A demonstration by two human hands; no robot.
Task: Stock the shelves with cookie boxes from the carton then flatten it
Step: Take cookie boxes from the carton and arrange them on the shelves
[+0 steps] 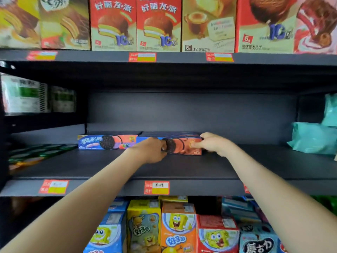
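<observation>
**Both hands on a cookie box at the back of the middle shelf**

The left hand (pixel 149 149) and right hand (pixel 212 143) meet on one long, flat cookie box (pixel 179 146) lying on the dark middle shelf (pixel 182 167), set well back near the rear panel. The box lies on its broad side with its long axis running left to right, parallel to the shelf edge; its printed front face, showing a dark sandwich cookie, points outward toward the camera.

The left hand is curled over the left part of the front face, fingers bent and covering the print there. The right hand is partly closed at the right end of the box, thumb pressed on the front face and fingers wrapped over the top corner. Whether the box is lifted or resting cannot be told.

Directly left of the left hand, end to end with the held box, lies a second cookie box (pixel 107 142), same orientation, blue and purple face outward. Further left sit green-lidded tins (pixel 43 152). Right of the right hand, well apart, lie teal packets (pixel 313 137). The shelf in front of both hands is bare. Above the hands stand upright pie boxes (pixel 158 24); below the forearms, cartoon-printed snack boxes (pixel 178 227). A price label (pixel 156 187) is fixed to the shelf edge between the forearms.
</observation>
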